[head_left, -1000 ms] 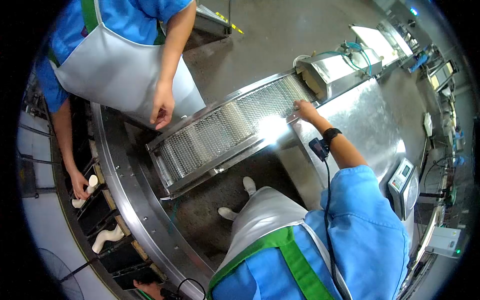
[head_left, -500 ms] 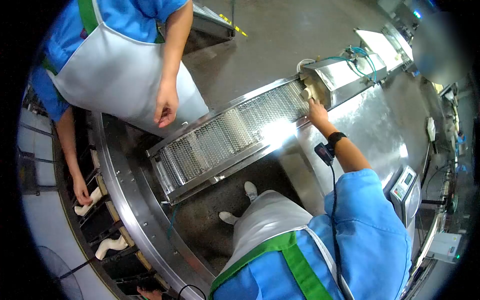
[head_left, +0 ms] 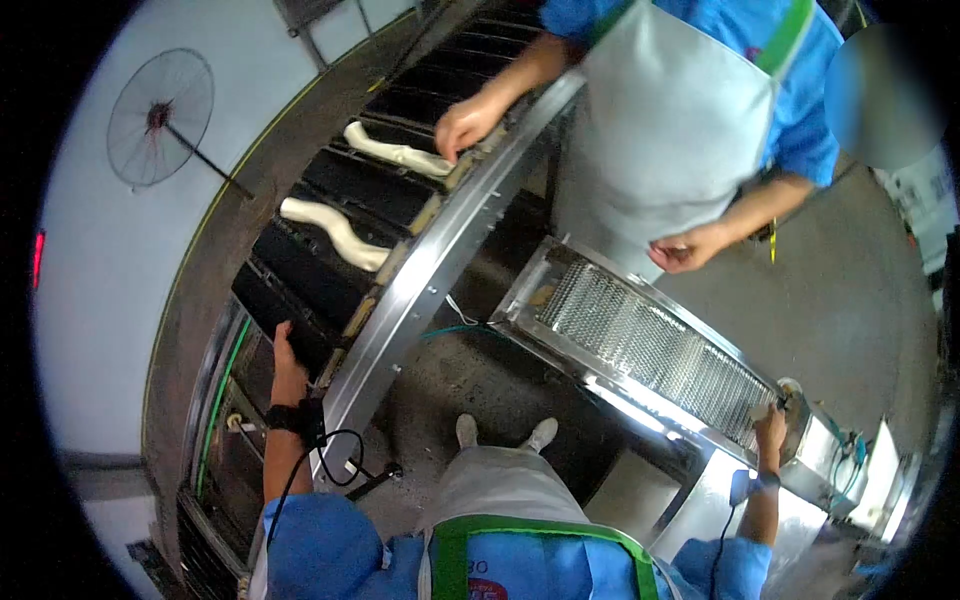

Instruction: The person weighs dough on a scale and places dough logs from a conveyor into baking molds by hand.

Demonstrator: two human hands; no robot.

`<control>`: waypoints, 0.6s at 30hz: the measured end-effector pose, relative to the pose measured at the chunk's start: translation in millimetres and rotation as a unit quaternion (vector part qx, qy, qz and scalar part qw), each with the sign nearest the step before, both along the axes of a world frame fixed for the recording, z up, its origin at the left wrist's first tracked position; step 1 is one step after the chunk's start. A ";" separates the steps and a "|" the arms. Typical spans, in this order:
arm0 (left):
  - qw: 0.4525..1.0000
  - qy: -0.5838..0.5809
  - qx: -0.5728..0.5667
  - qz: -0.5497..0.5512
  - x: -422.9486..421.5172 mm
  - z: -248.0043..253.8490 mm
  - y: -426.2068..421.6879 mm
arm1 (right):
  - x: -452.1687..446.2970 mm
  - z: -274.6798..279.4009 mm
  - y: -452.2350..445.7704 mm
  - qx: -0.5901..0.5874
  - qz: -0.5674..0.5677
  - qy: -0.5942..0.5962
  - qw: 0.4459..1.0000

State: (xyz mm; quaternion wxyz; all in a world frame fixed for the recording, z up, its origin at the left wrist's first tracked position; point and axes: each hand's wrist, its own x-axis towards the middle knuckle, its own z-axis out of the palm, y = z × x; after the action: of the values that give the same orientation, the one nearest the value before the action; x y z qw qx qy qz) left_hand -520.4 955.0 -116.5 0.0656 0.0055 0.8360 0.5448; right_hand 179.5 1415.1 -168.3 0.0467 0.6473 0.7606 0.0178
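Observation:
My left hand (head_left: 287, 365) is beside the near end of the black-slatted conveyor (head_left: 295, 310), fingers stretched out along its edge, with nothing visible in them. At the far right, my right hand (head_left: 770, 435) reaches to the end of the metal mesh belt (head_left: 650, 345), by the steel housing (head_left: 815, 455). Its fingers are bent together around a spot too small and blurred to make out. Two cream-coloured, dough-like strips lie on the black slats: a wavy strip (head_left: 335, 232) and, farther off, another strip (head_left: 400, 156) under a co-worker's hand (head_left: 470, 125).
A co-worker in a white apron (head_left: 665, 130) stands across the mesh belt, with a second hand (head_left: 690, 248) above it. A curved steel rail (head_left: 430, 265) borders the black conveyor. A round fan (head_left: 160, 117) stands by the wall.
My view has swung left, bringing my left hand clearly into sight. My right hand stays by the housing; the cream piece seen there before is no longer distinct. The co-worker's hand remains at a strip.

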 end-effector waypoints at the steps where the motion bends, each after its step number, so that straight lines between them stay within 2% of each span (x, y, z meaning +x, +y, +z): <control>1: 0.977 -0.130 0.170 0.010 1.7 -0.3 19.8 | -11.0 5.9 18.9 -0.002 -0.002 0.045 0.999; 2: 0.906 -0.255 0.338 0.012 1.5 2.5 19.4 | -19.8 22.6 10.1 -0.002 -0.011 0.084 0.996; 3: 0.903 -0.254 0.345 0.023 3.5 1.5 17.1 | -1.3 21.4 12.8 0.048 0.034 0.162 0.985; 4: 0.889 -0.252 0.383 -0.011 7.7 2.0 15.6 | -12.7 50.9 4.9 0.049 0.030 0.194 0.979; 5: 0.873 -0.247 0.418 -0.043 12.2 5.0 13.1 | -27.1 83.1 -3.1 -0.004 0.022 0.271 0.962; 6: 0.871 -0.244 0.425 -0.031 17.8 14.3 17.6 | -46.1 114.1 -11.0 -0.058 0.015 0.344 0.937; 8: 0.900 -0.254 0.326 0.140 26.4 38.0 22.7 | -88.3 161.2 -40.6 -0.073 0.048 0.572 0.815; 9: 0.895 -0.254 0.334 0.151 21.5 26.8 11.6 | -118.7 195.5 -58.6 -0.093 0.045 0.559 0.823; 10: 0.871 -0.270 0.394 0.110 13.3 6.4 2.8 | -137.6 215.9 -66.8 -0.073 0.088 0.549 0.828; 11: 0.843 -0.283 0.452 0.066 5.9 -4.7 -3.7 | -168.0 241.9 -84.2 -0.069 0.117 0.581 0.802; 12: 0.841 -0.259 0.474 0.043 7.0 -4.4 -5.6 | -197.4 260.9 -101.8 -0.065 0.146 0.613 0.773; 14: 0.873 -0.236 0.411 0.115 14.8 9.8 -5.6 | -242.4 278.3 -116.6 -0.081 0.242 0.651 0.715; 15: 0.896 -0.259 0.338 0.124 7.8 -1.6 -10.0 | -274.4 288.9 -128.7 -0.106 0.267 0.665 0.689; 16: 0.874 -0.233 0.423 0.055 14.7 3.8 -12.0 | -309.3 292.2 -141.7 -0.116 0.241 0.702 0.660; 17: 0.891 -0.223 0.389 0.066 22.6 14.2 -13.1 | -340.7 289.2 -146.5 -0.136 0.282 0.707 0.634; 18: 0.909 -0.209 0.354 0.075 26.5 23.8 -14.3 | -385.0 291.6 -166.4 -0.176 0.339 0.716 0.585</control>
State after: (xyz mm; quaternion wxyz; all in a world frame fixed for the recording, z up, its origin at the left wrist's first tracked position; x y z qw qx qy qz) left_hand -493.9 940.7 -92.7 0.1915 -0.1479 0.5534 0.7970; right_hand -205.5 1248.7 123.3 -0.4092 0.1255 0.7009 -0.5705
